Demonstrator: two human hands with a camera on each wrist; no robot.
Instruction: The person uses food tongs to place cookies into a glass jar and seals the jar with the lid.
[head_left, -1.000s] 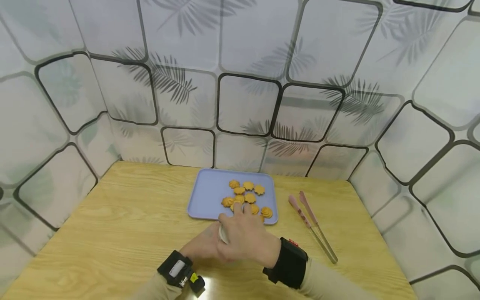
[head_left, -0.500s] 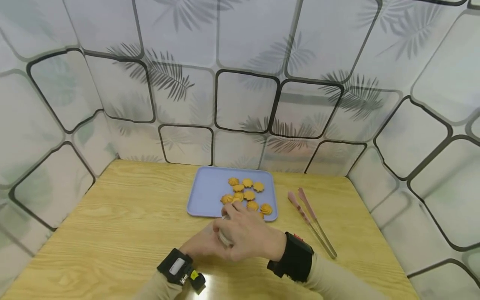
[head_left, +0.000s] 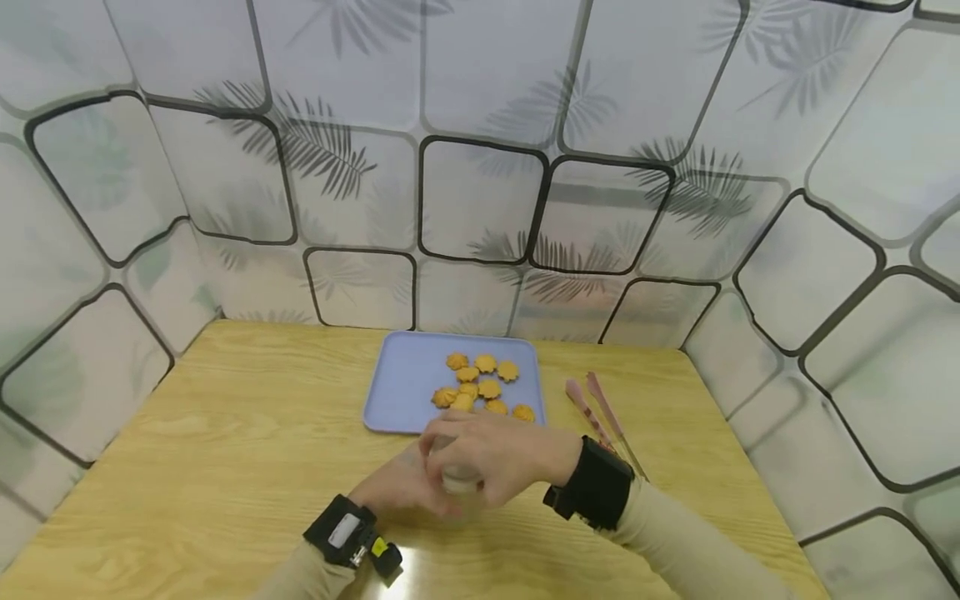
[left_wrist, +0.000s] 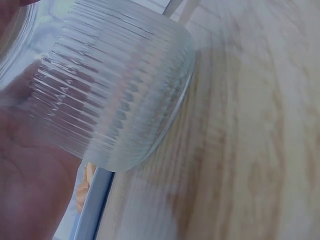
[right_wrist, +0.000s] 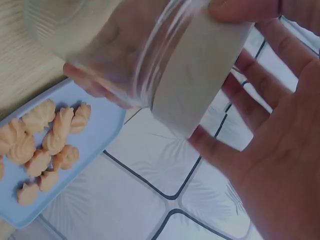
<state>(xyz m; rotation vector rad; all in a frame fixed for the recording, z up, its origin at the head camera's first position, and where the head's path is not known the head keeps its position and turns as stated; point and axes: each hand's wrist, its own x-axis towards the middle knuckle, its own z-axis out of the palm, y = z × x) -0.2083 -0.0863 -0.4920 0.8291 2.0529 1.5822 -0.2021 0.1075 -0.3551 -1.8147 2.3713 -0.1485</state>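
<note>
A clear ribbed glass jar (left_wrist: 120, 90) with a cream-coloured lid (right_wrist: 197, 65) is between both hands, in front of the tray. My left hand (head_left: 401, 483) grips the jar's body, its palm against the ribbed side in the left wrist view. Around the lid's rim curl the thumb and fingers of my right hand (head_left: 506, 454). The lid sits on the jar's mouth in the right wrist view, and the glass below it looks see-through. In the head view the hands hide most of the jar.
Just beyond the hands, a light blue tray (head_left: 397, 375) bears several golden swirled cookies (head_left: 489, 389) on its right side. Tongs with pink tips (head_left: 606, 404) lie right of it, partly behind the right wrist. A patterned curtain (head_left: 480, 200) encloses the wooden table (head_left: 225, 467).
My right hand has turned on the lid: its fingers pointed forward, and now they bend round to the left. Its wrist has shifted right, over the tongs' handle end. The left hand keeps its hold.
</note>
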